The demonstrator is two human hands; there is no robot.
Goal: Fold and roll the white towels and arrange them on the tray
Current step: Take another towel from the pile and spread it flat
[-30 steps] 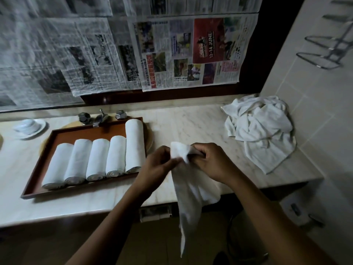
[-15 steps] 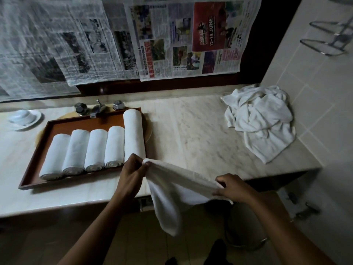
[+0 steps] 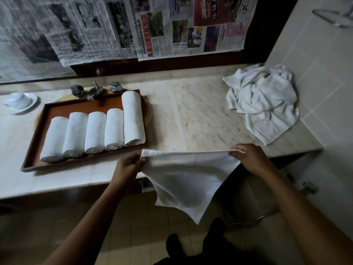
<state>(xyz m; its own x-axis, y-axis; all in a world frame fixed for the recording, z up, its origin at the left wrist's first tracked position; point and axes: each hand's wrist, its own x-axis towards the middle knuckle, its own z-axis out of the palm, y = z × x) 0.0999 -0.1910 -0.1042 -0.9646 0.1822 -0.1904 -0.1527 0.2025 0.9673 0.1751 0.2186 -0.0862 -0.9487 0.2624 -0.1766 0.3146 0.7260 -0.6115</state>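
We are holding one white towel (image 3: 188,175) up by its top 2 corners. It is out past the front edge of the counter (image 3: 191,115), near the middle. Our left hand (image 3: 129,165) is pinching the left corner w/ curled fingers & thumb, just by the front right corner of the tray (image 3: 82,107). Our right hand (image 3: 248,157) is pinching the right corner the same way. The top edge is running straight & tight from hand to hand. The rest is hanging down to a point over the floor.

That is new. 1 s ago both hands were bunched together on one spot & the towel was dangling like a long thin strip. Half a sec ago the hands were pulling apart, but the cloth was sagging between them. Now the hands are much farther apart, the right one is sitting higher & more to the right, and the towel is spreading out wide & flat.

Other stuff is staying put. The 5 rolled towels (image 3: 95,132) are lying side by side in the tray on the left part of the counter, w/ the long one at the right end. The pile of towels (image 3: 263,100) is sitting at the back right corner, well apart from our hands. The tap (image 3: 95,90) is standing just behind the tray.
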